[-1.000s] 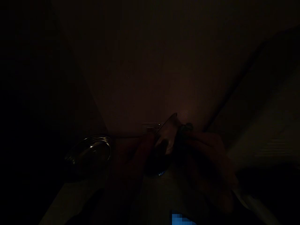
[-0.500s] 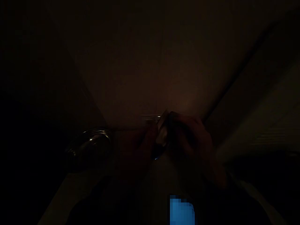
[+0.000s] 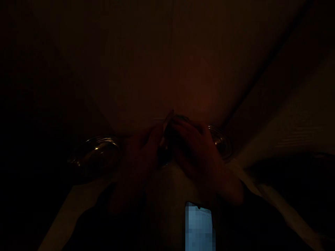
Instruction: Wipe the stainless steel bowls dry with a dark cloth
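Note:
The scene is very dark. My right hand point(image 3: 200, 150) is curled from above around a dark, rounded object that I cannot make out. My left hand point(image 3: 142, 144) is closed beside it, its thumb and fingers close against a small pale, flat piece point(image 3: 163, 136) standing at a slant between the hands. What my left fingers hold is lost in shadow. Left of my left hand sits a shiny, round-rimmed dish point(image 3: 98, 153). Another shiny round dish point(image 3: 221, 143) is partly hidden behind my right hand.
A lit phone point(image 3: 199, 226), its screen pixelated, lies at the bottom between my forearms. Pale surface edges point(image 3: 60, 212) run along both sides. A dark bulky shape point(image 3: 293, 170) is at the right. Beyond my hands rises a plain brownish panel point(image 3: 146, 80) with a vertical seam.
Both hands and the object between them have shifted left and slightly up in view. The right-hand dish now shows past my right hand. More of the phone is visible.

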`<state>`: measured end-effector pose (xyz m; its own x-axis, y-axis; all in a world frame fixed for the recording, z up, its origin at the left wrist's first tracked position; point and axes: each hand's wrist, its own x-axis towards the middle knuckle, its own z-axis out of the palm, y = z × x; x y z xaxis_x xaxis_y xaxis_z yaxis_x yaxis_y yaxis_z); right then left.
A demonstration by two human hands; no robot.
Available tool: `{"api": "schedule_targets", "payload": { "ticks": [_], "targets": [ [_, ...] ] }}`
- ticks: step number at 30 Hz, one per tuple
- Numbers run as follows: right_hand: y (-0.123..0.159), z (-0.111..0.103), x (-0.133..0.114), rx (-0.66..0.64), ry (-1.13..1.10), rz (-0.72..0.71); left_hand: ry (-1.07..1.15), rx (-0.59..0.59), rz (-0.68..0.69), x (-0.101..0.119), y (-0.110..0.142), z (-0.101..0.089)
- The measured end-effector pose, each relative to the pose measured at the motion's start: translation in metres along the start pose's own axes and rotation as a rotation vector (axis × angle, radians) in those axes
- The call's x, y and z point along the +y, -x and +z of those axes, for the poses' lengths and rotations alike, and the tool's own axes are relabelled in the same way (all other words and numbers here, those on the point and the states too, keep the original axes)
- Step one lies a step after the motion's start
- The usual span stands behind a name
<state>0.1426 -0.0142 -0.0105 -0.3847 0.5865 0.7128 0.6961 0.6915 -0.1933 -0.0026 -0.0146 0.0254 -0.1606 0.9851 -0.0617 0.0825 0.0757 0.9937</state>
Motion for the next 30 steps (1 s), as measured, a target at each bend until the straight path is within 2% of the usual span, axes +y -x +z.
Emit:
{"api": "schedule_targets", "payload": {
  "ticks": [4, 8, 11, 15, 18, 23, 27, 30],
  "targets": [
    [0.003, 0.000, -0.005, -0.111, 0.003, -0.015, 0.080, -0.027, -0.035, -0.001, -0.004, -0.002],
    [0.002, -0.004, 0.001, -0.076, -0.009, 0.030, 0.073, -0.037, -0.016, -0.004, -0.006, -0.003],
    [0.002, -0.002, 0.000, -0.033, -0.051, 0.020, 0.069, -0.007, -0.049, -0.005, -0.007, -0.002],
    [0.006, 0.006, -0.007, -0.096, -0.060, -0.066, 0.068, 0.039, -0.077, -0.004, -0.009, -0.003],
    [0.005, 0.007, -0.003, -0.111, -0.057, -0.094, 0.003, 0.064, -0.074, -0.002, -0.010, -0.004],
    [0.001, 0.004, 0.003, -0.048, -0.048, 0.012, -0.084, 0.045, -0.081, -0.002, -0.008, -0.005],
    [0.005, 0.007, -0.011, -0.074, 0.010, -0.103, -0.046, 0.129, -0.130, -0.002, -0.010, -0.006],
    [0.004, 0.006, -0.006, -0.065, -0.002, -0.117, -0.019, 0.071, -0.143, 0.000, -0.009, -0.005]
  ]
}}
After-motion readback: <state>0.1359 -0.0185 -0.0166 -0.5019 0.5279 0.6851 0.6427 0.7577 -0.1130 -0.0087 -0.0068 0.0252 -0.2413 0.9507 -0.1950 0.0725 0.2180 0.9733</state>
